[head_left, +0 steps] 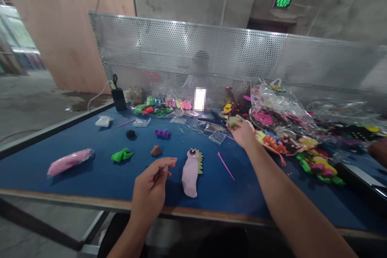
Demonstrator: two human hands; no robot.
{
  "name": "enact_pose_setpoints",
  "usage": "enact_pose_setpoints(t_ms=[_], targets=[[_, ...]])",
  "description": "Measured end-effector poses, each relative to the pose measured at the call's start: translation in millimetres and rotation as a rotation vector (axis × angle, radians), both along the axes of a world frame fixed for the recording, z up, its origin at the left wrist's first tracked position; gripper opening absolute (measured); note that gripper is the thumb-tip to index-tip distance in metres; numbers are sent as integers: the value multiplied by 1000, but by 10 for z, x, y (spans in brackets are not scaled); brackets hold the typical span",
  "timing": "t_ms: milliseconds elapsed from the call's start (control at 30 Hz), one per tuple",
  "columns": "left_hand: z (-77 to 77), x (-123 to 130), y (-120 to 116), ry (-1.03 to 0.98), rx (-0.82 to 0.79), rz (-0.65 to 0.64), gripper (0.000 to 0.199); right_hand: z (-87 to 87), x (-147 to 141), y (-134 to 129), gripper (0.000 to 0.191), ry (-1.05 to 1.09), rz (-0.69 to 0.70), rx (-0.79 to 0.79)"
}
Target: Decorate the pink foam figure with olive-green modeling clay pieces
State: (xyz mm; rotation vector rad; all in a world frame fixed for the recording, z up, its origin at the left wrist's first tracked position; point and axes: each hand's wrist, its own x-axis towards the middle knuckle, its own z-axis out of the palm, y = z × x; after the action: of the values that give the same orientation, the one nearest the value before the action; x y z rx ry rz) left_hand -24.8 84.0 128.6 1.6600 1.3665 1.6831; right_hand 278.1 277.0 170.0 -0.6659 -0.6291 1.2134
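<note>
A pale pink clay figure (190, 175) lies flat near the front of the table, with one dark eye and green spikes (200, 162) down its right edge. Just left of it is my left hand (151, 183), raised over the table edge with its fingers curled and the tips close together. Whatever it may pinch is too small or hidden to make out. My right hand (243, 132) reaches far forward, closed around a grey-green lump of clay (234, 121). To the right of the figure lies a thin pink modelling stick (225, 166).
On the blue table (102, 183) lie a wrapped pink clay roll (71, 162) and green (121, 155), brown (156, 150), black (130, 134), purple (162, 133) and white (103, 121) lumps. Bags and colourful pieces (272, 141) crowd the right. A perforated metal screen (169, 48) borders the back.
</note>
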Motion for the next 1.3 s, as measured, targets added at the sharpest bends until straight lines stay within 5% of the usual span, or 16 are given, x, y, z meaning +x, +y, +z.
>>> enact_pose_setpoints(t_ms=[300,567,800,967,1300], targets=[[-10,-6,1,7,20,-57,18,-42,60,29,25,106,62,-28],[-50,-48,60,-39,53,-168,27,103,33,-108,6,208,129,-4],[-22,-32,44,-54,98,-177,28,102,-14,-119,45,114,77,-33],[9,-1,15,-92,97,-248,30,134,-86,-129,48,28,52,-45],[44,63,-17,30,124,-166,32,172,-291,-306,55,-31,109,2]])
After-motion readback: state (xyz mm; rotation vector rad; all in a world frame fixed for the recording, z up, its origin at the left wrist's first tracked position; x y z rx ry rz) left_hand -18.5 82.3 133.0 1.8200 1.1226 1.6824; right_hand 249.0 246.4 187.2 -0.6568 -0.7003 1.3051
